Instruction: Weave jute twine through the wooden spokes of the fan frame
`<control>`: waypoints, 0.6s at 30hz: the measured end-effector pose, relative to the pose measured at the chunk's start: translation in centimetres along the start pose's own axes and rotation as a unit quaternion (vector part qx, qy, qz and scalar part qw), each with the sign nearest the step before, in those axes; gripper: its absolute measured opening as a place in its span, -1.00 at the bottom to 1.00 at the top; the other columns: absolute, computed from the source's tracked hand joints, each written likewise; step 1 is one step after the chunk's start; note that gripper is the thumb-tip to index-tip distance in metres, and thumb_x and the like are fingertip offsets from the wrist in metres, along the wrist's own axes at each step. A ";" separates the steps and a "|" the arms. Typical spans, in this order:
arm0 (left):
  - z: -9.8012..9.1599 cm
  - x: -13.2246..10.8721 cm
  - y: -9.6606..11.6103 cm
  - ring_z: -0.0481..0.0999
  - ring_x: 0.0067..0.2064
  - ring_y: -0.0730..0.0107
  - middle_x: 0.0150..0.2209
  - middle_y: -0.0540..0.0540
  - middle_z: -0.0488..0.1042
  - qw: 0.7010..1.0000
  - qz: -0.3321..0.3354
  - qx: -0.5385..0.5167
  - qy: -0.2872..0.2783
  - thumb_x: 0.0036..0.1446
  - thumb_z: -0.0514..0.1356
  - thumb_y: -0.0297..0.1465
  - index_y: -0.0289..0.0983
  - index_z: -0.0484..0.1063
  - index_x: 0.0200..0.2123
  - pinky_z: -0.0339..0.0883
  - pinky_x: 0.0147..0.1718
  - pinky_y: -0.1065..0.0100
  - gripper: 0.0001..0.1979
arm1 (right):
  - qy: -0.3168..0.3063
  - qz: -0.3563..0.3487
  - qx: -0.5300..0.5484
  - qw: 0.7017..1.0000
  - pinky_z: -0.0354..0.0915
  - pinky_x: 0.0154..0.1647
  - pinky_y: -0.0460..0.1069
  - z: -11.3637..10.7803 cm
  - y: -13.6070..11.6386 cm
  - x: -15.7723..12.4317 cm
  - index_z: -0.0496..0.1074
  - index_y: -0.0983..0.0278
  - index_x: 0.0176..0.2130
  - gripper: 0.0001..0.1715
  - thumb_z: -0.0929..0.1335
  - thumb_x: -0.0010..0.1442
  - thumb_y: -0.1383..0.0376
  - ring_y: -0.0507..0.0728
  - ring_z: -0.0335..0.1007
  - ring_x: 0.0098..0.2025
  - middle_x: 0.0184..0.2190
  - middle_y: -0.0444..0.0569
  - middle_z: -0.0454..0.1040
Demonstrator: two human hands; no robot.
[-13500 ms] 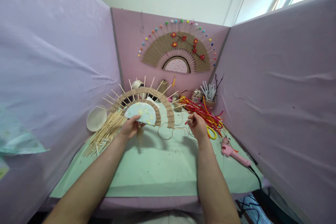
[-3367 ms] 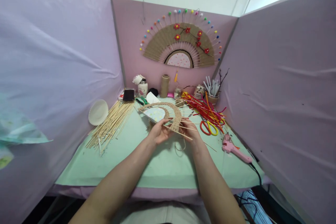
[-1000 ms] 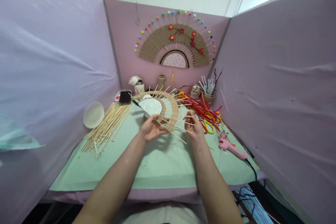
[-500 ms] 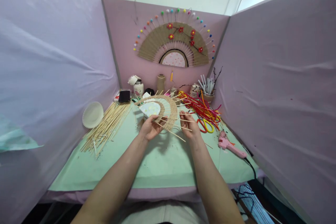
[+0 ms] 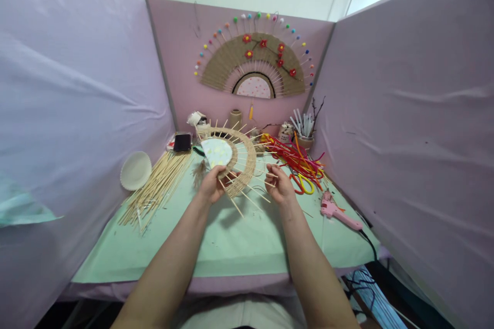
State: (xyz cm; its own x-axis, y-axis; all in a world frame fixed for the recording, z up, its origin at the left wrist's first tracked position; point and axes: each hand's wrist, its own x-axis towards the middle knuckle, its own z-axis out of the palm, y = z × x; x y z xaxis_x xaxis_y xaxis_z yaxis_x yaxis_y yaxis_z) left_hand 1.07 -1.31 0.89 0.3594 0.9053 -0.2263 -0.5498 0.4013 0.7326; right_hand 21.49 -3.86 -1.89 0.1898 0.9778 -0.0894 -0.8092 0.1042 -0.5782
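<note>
My left hand [image 5: 212, 185] grips the lower inner edge of a half-made fan [image 5: 249, 157], its thumb over the pale patterned half-circle [image 5: 219, 153]. Bamboo sticks radiate from that centre, with a band of brown twine woven through them; their bare tips stick out beyond the band. The fan is held tilted above the table. At its right, my right hand [image 5: 279, 185] is closed, fingers curled and pinched beside the stick tips. What lies between those fingers is too small to make out. A frayed twine bunch [image 5: 199, 174] hangs left of the fan.
Loose bamboo sticks [image 5: 160, 185] and a white bowl [image 5: 136, 170] lie left. Red and yellow pipe cleaners [image 5: 295, 157], scissors [image 5: 306, 185] and a pink glue gun [image 5: 339, 213] with its cord are right. Behind stands a twine spool [image 5: 235, 117]; a finished fan [image 5: 219, 64] hangs above.
The fan has turned clockwise and tilted more toward me, its lower sticks swinging down and left. My left hand has shifted slightly left; my right hand stays near the stick tips.
</note>
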 end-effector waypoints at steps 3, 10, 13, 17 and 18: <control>-0.4 0.3 0.2 0.55 -0.48 0.27 -0.48 -0.19 0.57 0.999 0.025 0.024 0.040 0.06 0.11 -0.40 -0.37 0.49 -0.31 0.45 -0.48 0.33 -0.80 | -0.025 -0.012 -0.030 0.999 0.07 -0.76 -0.28 -0.1 0.1 -0.1 0.34 0.25 -0.37 -0.76 0.46 -0.05 0.43 -0.19 0.07 -0.72 -0.43 -0.21 0.54; -1.0 0.8 0.7 0.50 -0.56 0.33 -0.56 -0.15 0.52 0.990 0.072 0.025 0.116 0.01 0.15 -0.42 -0.36 0.44 -0.42 0.41 -0.54 0.35 -0.88 | -0.009 -0.018 -0.031 0.999 -0.01 -0.78 -0.28 -0.1 0.2 -0.1 0.35 0.26 -0.37 -0.77 0.45 -0.05 0.41 -0.19 -0.01 -0.74 -0.44 -0.17 0.55; -1.2 0.8 0.8 0.49 -0.57 0.31 -0.59 -0.13 0.50 0.990 0.064 0.034 0.120 0.00 0.16 -0.41 -0.33 0.44 -0.42 0.40 -0.54 0.34 -0.90 | 0.006 -0.046 -0.034 0.998 -0.02 -0.79 -0.29 -0.2 0.1 -0.1 0.34 0.27 -0.38 -0.77 0.45 -0.04 0.42 -0.20 -0.02 -0.74 -0.43 -0.17 0.55; -1.1 0.7 0.9 0.50 -0.55 0.26 -0.59 -0.14 0.49 0.993 0.040 0.039 0.108 -0.02 0.16 -0.43 -0.33 0.45 -0.38 0.40 -0.54 0.31 -0.88 | 0.017 -0.066 -0.020 0.997 -0.01 -0.81 -0.29 -0.1 -0.3 -0.1 0.32 0.26 -0.40 -0.82 0.42 0.03 0.42 -0.21 -0.03 -0.76 -0.39 -0.18 0.57; -1.0 0.6 0.9 0.51 -0.55 0.25 -0.59 -0.14 0.49 0.994 0.032 0.035 0.101 -0.02 0.16 -0.43 -0.34 0.44 -0.37 0.40 -0.53 0.30 -0.87 | 0.018 -0.060 -0.010 0.998 0.01 -0.81 -0.29 -0.1 -0.4 -0.1 0.32 0.26 -0.40 -0.84 0.41 0.05 0.42 -0.21 -0.01 -0.77 -0.39 -0.19 0.58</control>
State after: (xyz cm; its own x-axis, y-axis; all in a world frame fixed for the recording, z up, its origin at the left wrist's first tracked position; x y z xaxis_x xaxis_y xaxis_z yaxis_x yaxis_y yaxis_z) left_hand 0.05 -0.28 0.79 0.1633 0.9411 -0.2960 -0.5108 0.3374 0.7907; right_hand 21.91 -4.05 -1.75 0.3047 0.9513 -0.0463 -0.7681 0.2167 -0.6025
